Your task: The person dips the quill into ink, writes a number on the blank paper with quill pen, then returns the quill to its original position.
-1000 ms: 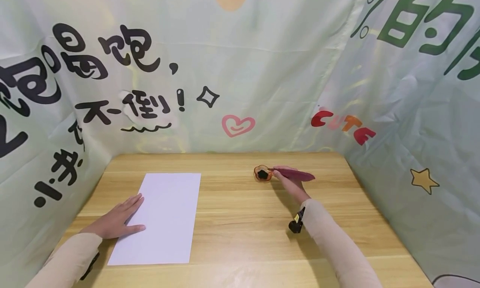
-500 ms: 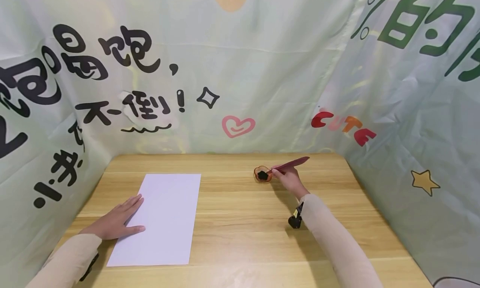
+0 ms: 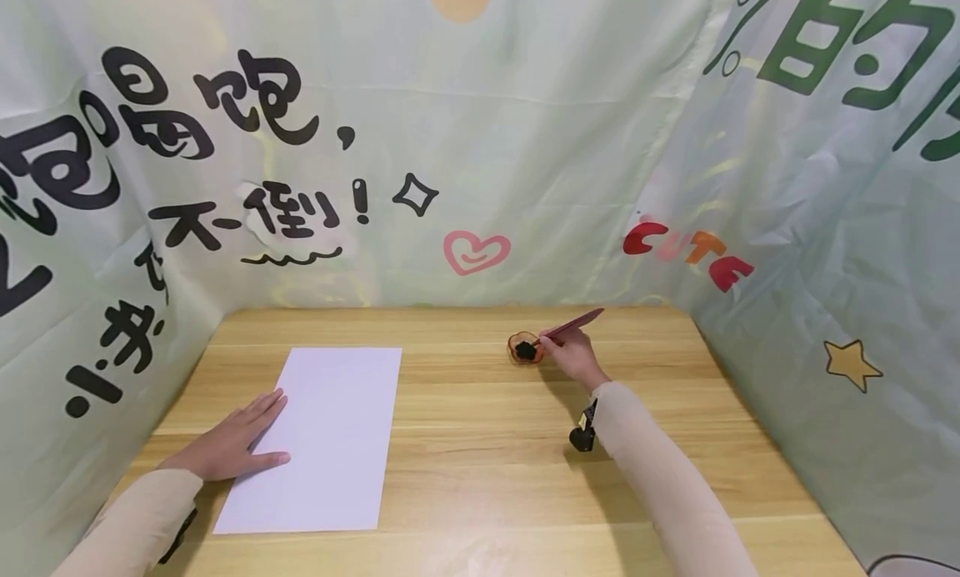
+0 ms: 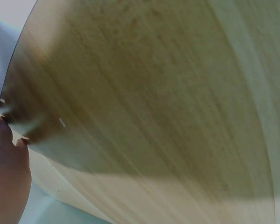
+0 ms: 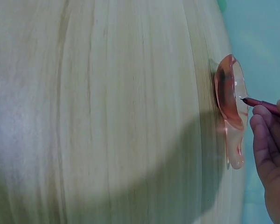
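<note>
My right hand (image 3: 572, 357) pinches a dark red feather pen (image 3: 576, 323), its tip dipped in a small orange dish (image 3: 522, 347) that holds black ink. In the right wrist view the pen's nib (image 5: 245, 99) meets the dish (image 5: 231, 110) and my fingers (image 5: 266, 144) curl round the shaft. My left hand (image 3: 234, 439) lies flat, fingers straight, on the left edge of a white sheet of paper (image 3: 322, 435) on the wooden table (image 3: 487, 444). The left wrist view shows only the tabletop (image 4: 144, 107) and a bit of the hand (image 4: 7, 172).
Printed fabric walls (image 3: 480, 143) close in the table at the back and on both sides. A small black wrist camera (image 3: 581, 437) hangs under my right sleeve. Bare wood lies between the paper and the dish.
The feather pen has tilted up from lying nearly level to slanting up-right, and its tip has gone into the dish. My right hand has shifted slightly left. The left hand has not moved.
</note>
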`<state>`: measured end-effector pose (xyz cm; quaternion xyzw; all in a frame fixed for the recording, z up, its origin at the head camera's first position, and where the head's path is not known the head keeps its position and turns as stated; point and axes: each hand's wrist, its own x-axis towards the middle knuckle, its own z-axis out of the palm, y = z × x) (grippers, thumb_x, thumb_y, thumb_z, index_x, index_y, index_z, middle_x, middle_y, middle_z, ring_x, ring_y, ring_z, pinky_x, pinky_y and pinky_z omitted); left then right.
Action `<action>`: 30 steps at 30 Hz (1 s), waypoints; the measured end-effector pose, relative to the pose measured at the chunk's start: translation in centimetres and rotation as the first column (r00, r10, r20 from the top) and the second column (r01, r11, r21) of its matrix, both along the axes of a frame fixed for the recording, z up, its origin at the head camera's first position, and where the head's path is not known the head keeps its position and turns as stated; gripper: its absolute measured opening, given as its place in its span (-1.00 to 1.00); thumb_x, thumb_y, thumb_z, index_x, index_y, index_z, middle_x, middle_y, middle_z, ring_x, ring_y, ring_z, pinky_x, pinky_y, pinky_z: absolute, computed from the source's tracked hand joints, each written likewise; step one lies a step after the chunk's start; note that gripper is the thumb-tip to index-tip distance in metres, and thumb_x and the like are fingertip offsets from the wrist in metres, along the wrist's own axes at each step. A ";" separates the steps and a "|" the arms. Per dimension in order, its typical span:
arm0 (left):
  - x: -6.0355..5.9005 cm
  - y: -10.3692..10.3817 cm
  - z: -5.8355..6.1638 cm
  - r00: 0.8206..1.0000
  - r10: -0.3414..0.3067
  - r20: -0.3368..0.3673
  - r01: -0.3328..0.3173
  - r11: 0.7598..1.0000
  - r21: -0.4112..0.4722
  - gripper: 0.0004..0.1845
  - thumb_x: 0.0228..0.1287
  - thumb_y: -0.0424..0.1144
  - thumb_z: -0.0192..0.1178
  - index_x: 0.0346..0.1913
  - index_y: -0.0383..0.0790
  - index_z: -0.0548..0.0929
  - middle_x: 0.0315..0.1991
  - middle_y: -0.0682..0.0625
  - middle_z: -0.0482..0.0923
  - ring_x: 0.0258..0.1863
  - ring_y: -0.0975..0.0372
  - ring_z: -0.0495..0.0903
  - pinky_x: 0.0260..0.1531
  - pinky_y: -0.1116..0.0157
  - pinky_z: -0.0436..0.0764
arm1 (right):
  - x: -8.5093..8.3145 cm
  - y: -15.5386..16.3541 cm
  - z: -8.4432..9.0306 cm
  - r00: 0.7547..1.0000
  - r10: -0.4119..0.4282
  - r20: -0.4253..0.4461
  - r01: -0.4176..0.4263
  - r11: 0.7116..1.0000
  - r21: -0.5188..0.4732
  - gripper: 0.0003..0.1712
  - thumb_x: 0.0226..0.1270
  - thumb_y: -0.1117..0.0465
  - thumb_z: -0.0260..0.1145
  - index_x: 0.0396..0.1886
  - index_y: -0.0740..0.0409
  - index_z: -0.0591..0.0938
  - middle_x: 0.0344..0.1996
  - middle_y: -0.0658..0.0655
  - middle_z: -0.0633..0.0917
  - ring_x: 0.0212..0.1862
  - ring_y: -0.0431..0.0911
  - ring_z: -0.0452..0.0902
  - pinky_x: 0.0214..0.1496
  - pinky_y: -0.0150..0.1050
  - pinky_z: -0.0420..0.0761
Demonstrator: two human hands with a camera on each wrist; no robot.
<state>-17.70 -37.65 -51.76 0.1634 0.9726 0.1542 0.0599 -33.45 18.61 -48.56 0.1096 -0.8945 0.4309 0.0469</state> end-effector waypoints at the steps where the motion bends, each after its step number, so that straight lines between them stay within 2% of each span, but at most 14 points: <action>1: 0.0 0.0 0.0 1.000 0.000 0.000 0.000 1.000 0.000 0.06 0.10 0.33 0.20 0.47 -0.33 0.12 0.49 -0.26 0.00 0.43 -0.22 0.01 0.26 -0.29 0.07 | 0.0 0.0 0.0 1.000 -0.002 0.007 0.002 1.000 0.008 -0.72 0.42 0.19 0.19 -0.07 0.26 0.69 -0.20 0.22 0.73 -0.22 0.04 0.66 -0.23 -0.15 0.60; 12: 0.1 -0.1 -0.1 1.000 -0.005 -0.017 0.005 1.000 0.010 0.05 0.10 0.30 0.23 0.46 -0.34 0.13 0.48 -0.27 0.01 0.42 -0.23 0.02 0.26 -0.29 0.08 | 0.1 -0.4 0.2 0.999 0.011 0.040 -0.012 0.999 0.037 -0.73 0.40 0.19 0.20 -0.07 0.25 0.69 -0.20 0.21 0.73 -0.25 -0.03 0.63 -0.27 -0.22 0.54; 19: 0.2 0.1 0.0 0.997 -0.025 -0.069 0.026 1.000 0.017 0.02 0.11 0.27 0.24 0.44 -0.37 0.17 0.45 -0.30 0.07 0.39 -0.25 0.08 0.21 -0.30 0.14 | 0.1 -0.5 0.2 0.999 0.022 0.040 -0.024 0.998 0.058 -0.75 0.38 0.19 0.23 -0.11 0.25 0.70 -0.21 0.21 0.73 -0.28 -0.05 0.60 -0.31 -0.23 0.51; 30: 0.0 0.0 -0.2 1.000 -0.001 -0.017 0.001 1.000 0.007 0.05 0.10 0.30 0.22 0.46 -0.34 0.13 0.49 -0.27 0.00 0.42 -0.22 0.02 0.26 -0.30 0.08 | 0.1 -0.9 0.1 1.000 0.028 0.006 -0.029 0.995 0.098 -0.77 0.35 0.21 0.26 -0.15 0.27 0.70 -0.26 0.23 0.73 -0.38 -0.08 0.51 -0.37 -0.26 0.43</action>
